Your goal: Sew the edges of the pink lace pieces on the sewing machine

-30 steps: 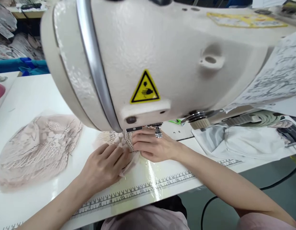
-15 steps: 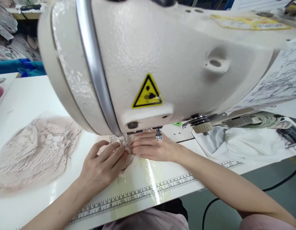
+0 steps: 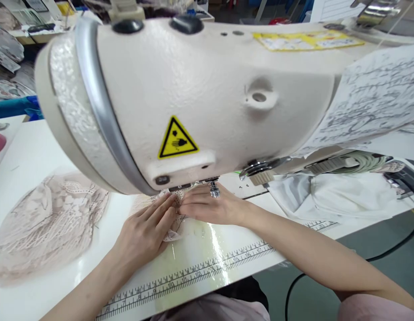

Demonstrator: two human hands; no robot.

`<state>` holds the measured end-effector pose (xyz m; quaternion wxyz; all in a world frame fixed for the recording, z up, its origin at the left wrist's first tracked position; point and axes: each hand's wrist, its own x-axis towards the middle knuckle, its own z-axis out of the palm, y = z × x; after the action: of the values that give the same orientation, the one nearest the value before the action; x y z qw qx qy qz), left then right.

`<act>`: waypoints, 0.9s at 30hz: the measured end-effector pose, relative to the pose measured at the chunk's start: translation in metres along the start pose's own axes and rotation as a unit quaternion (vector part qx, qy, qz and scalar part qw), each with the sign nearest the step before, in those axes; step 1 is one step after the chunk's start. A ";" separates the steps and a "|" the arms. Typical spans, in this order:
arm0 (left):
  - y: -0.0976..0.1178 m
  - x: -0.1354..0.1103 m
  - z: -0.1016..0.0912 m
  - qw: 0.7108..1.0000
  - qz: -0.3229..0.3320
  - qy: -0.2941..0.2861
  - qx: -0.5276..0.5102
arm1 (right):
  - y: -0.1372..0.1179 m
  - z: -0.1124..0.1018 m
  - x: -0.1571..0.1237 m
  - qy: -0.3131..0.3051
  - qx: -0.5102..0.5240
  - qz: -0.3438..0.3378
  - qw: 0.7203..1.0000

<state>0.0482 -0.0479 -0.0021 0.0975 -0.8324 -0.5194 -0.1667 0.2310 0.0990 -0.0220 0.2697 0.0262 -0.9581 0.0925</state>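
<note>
A large cream sewing machine head (image 3: 193,98) fills the upper view and hides the needle. Under it lies a small piece of pale pink lace (image 3: 175,229) on the white table (image 3: 43,147). My left hand (image 3: 145,232) rests flat on the lace, fingers stretched toward the needle area. My right hand (image 3: 210,207), with a ring on one finger, lies beside it, fingers extended and pressing the lace edge from the right. The fingertips of both hands meet just under the machine.
A stack of pink lace pieces (image 3: 43,223) lies at the left. White fabric (image 3: 330,196) is heaped at the right under the machine arm. A ruler strip (image 3: 193,274) runs along the table's front edge. A black cable (image 3: 387,254) hangs at the right.
The view has tilted up and shifted, showing more of the machine's top. Both hands stay on the lace, the left fingers now straighter and closer to the right hand.
</note>
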 end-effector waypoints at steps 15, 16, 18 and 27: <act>0.001 0.004 0.005 1.000 -0.008 0.008 0.003 | -0.001 -0.013 0.004 0.007 -0.082 0.006 0.997; 0.001 0.004 0.005 1.000 -0.006 0.006 0.011 | -0.001 -0.014 0.005 0.007 -0.083 0.010 0.997; 0.000 0.005 0.005 1.000 -0.004 0.005 0.024 | -0.001 -0.013 0.005 0.005 -0.092 0.023 0.996; -0.002 0.006 0.007 0.999 0.000 0.010 0.031 | 0.006 -0.004 0.002 0.010 -0.037 0.020 0.999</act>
<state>0.0497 -0.0398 -0.0061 0.1285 -0.8271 -0.5235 -0.1591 0.2311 0.1053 -0.0190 0.2778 -0.0040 -0.9586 0.0629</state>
